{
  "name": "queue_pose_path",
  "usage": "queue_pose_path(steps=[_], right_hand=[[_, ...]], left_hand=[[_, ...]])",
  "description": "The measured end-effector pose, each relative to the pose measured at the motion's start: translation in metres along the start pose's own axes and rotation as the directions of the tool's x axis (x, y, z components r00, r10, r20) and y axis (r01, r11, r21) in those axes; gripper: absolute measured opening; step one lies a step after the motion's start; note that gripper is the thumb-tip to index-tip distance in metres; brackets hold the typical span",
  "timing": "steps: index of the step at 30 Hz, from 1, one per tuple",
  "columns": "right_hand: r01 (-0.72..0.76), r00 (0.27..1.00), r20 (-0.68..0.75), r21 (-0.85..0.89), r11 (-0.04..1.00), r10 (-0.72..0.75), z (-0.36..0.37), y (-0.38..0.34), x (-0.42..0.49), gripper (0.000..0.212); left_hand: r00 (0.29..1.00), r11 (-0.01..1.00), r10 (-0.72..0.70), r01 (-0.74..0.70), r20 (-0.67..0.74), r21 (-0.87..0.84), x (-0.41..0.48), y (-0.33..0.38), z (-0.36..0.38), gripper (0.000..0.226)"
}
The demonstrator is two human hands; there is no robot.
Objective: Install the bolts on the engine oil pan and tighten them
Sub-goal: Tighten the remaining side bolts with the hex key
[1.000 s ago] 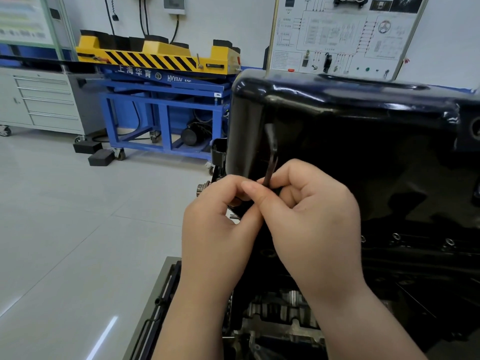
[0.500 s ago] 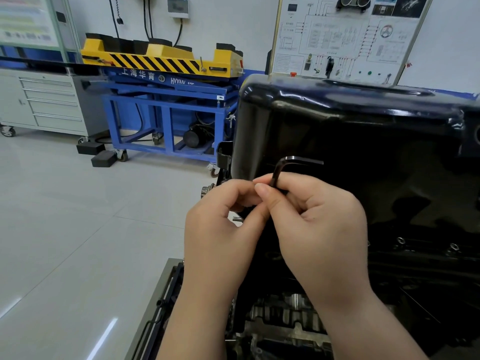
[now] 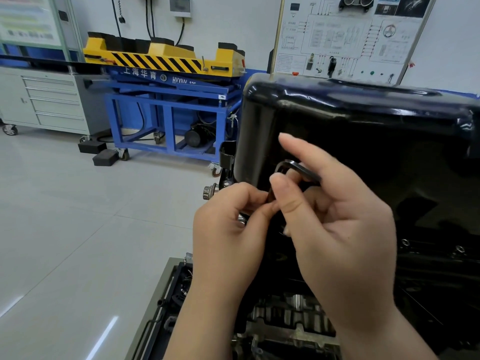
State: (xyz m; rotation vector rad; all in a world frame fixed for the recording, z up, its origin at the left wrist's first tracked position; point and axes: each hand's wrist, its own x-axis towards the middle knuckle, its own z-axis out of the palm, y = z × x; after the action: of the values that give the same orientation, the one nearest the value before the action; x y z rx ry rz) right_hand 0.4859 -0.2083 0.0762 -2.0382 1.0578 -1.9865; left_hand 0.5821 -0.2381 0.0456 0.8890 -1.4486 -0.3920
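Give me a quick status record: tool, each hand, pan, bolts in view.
tool: L-shaped hex key, long leg pointing down, tip hidden behind the hands
left hand: pinches the key's lower shaft
right hand: grips the key near its bend, forefinger raised
oil pan: black, glossy, right behind the hands
bolts: two heads show on the rim at right

Left hand (image 3: 226,229) and right hand (image 3: 340,245), fingers (image 3: 250,194) together.
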Motion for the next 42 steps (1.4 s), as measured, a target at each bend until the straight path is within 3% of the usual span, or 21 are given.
queue_pose_path(steps=[5, 8, 11, 14, 21, 30, 34, 42], right_hand=[[0.098, 0.995, 0.032, -0.076, 0.992, -0.096, 0.001, 0.001, 0.002, 0.029], [0.099, 0.987, 0.129, 0.000, 0.995, -0.098, 0.000, 0.002, -0.002, 0.038], [-0.070, 0.974, 0.226, 0.282, 0.957, 0.005, 0.002, 0.000, -0.004, 0.042], [-0.319, 0.935, 0.318, 0.554, 0.769, 0.158, 0.002, 0.000, -0.001, 0.050], [-0.436, 0.886, 0.400, 0.548, 0.714, 0.234, 0.004, 0.002, 0.013, 0.052], [-0.414, 0.885, 0.435, 0.576, 0.705, 0.165, 0.006, 0.001, 0.014, 0.037], [-0.437, 0.881, 0.441, 0.613, 0.659, 0.174, 0.006, 0.000, 0.014, 0.037], [-0.496, 0.859, 0.449, 0.613, 0.615, 0.245, 0.002, 0.001, 0.018, 0.032]], left_hand=[[1.000, 1.000, -0.007, 0.006, -0.014, -0.022, 0.000, 0.000, -0.001, 0.008], [1.000, 1.000, -0.009, 0.008, -0.010, -0.030, 0.000, -0.001, -0.002, 0.008], [1.000, 1.000, -0.012, 0.012, -0.022, -0.011, 0.000, -0.001, -0.003, 0.011], [0.999, 1.000, 0.016, -0.015, -0.040, 0.018, 0.001, -0.001, -0.002, 0.024], [1.000, 0.997, -0.019, 0.020, 0.012, -0.069, 0.001, -0.005, -0.002, 0.002], [1.000, 0.993, -0.011, 0.015, 0.028, -0.117, 0.002, -0.006, -0.004, 0.007], [1.000, 0.995, 0.007, -0.005, 0.010, -0.104, 0.001, -0.006, -0.005, 0.020], [1.000, 0.988, -0.008, 0.010, 0.009, -0.153, 0.002, -0.009, -0.005, 0.008]])
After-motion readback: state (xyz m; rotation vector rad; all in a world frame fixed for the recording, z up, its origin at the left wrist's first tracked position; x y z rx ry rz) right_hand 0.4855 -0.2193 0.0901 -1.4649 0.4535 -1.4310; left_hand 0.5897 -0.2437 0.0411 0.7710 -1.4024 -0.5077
